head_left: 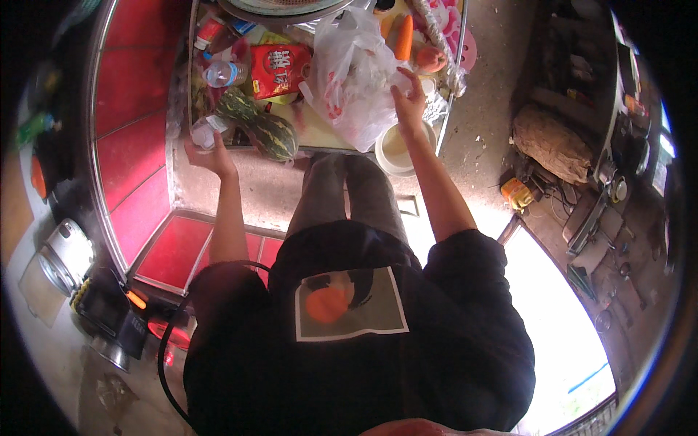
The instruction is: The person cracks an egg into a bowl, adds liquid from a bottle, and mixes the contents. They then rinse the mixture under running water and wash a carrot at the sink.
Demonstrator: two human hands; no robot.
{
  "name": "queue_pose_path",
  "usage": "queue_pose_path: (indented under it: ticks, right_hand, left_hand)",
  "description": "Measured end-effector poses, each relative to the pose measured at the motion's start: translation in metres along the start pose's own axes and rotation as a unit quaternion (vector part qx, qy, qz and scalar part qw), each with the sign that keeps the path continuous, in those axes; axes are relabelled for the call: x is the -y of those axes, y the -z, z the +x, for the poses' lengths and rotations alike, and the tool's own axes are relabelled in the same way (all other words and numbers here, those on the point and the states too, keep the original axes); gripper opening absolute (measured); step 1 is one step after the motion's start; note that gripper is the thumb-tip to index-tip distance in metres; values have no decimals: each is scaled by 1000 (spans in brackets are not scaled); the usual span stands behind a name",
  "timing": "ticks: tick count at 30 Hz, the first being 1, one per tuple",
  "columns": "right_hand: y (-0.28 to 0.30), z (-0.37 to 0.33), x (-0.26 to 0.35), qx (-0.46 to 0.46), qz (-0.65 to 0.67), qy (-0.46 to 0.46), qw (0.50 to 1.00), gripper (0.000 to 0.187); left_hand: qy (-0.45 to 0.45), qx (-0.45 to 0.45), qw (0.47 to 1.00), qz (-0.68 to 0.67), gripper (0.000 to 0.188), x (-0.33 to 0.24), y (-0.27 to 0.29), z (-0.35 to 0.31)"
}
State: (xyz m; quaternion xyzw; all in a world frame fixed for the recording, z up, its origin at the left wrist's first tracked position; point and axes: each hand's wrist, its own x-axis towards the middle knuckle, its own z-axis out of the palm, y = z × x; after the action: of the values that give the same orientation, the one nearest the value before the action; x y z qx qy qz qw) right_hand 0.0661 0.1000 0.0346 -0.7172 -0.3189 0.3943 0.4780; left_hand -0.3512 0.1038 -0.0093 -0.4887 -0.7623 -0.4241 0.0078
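My left hand (213, 154), at the near left corner of the table, is closed around a small clear and whitish item (206, 134); I cannot make out its exact kind. Next to it lies a long green striped squash (270, 136). My right hand (411, 105) reaches over a pale bowl (395, 151) and touches the right edge of a crumpled white plastic bag (352, 91), its thumb and fingers bent at the plastic. What the bag holds is hidden. A red packet (276, 70) lies between the bag and a clear plastic bottle (222, 74).
Behind the bag are a carrot (403, 38), a reddish round fruit or vegetable (430, 58) and a large round tray (283, 6). Red tiled panels (138, 152) stand at the left. A big brown sack (552, 144) and a yellow container (516, 194) are on the right.
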Motion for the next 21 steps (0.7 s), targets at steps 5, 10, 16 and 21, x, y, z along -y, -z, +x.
queue_pose_path:
  ticks: [5,10,16,21]
  right_hand:
    - [-13,-6,0,33,-15,44,998,29]
    - [-17,0,-3,66,-75,-1,995,37]
    - [-42,11,-8,124,-146,-111,975,126]
    - [-47,28,-7,178,-252,-104,945,92]
  left_hand:
    - [73,328,880,-337,41,-90,21,-57]
    - [393,460,723,-333,70,-165,-34,-103]
    - [511,530,532,-419,43,-172,-97,-113]
    - [155,601,668,-410,51,-202,-99,-149]
